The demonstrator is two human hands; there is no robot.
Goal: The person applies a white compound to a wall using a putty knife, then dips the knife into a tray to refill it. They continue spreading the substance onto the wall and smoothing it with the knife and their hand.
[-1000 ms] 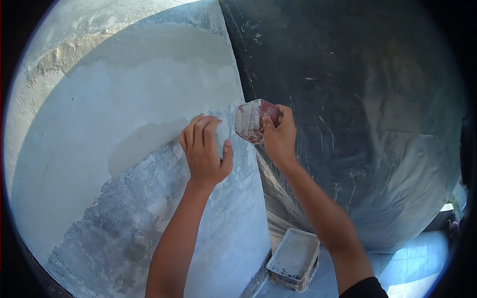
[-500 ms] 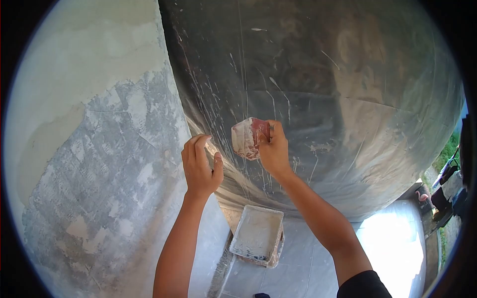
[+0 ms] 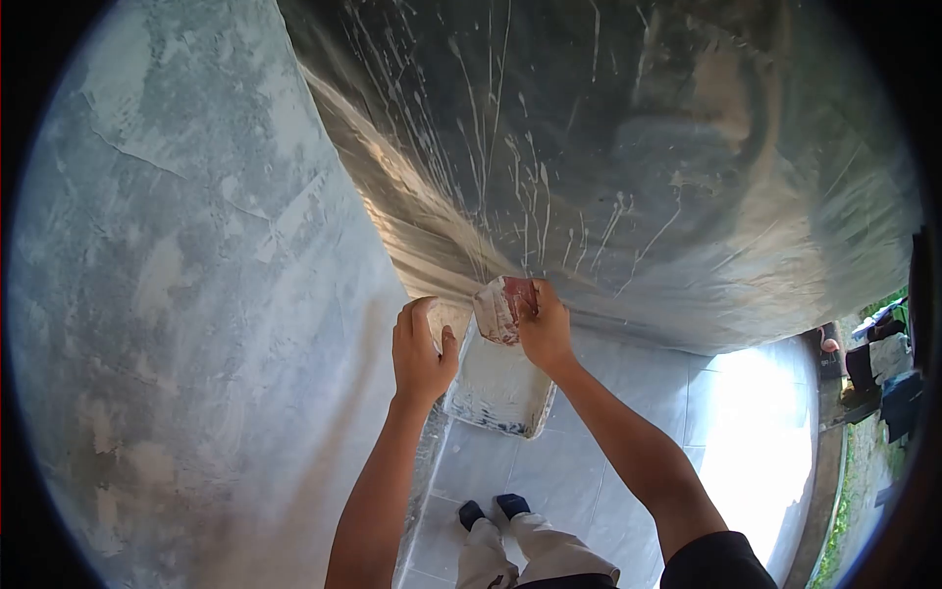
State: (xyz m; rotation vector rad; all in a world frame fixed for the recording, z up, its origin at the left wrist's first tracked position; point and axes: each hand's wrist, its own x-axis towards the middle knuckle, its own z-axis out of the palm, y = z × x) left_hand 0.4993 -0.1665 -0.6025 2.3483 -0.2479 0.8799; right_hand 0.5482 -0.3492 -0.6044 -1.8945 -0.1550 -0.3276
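A plaster-smeared red block or pad (image 3: 502, 310) is gripped at its right side by my right hand (image 3: 546, 332). My left hand (image 3: 424, 353) is beside the wall's edge, its fingers bent and apart, with nothing seen in it. Below both hands, a shallow rectangular tray (image 3: 500, 393) with whitish residue lies on the floor, its upper part hidden by the block and my right hand. To the left stands a grey wall (image 3: 216, 255) with lighter patches of plaster.
A dark plastic sheet (image 3: 608, 128) with white drips hangs ahead and to the right. Grey floor tiles (image 3: 599, 432) lie below, with my feet (image 3: 491, 510) in dark footwear. Dark items and greenery are at the far right.
The view has tilted downward, bringing my feet and legs into sight. Both hands appear lower, and the block now overlaps the tray's upper part.
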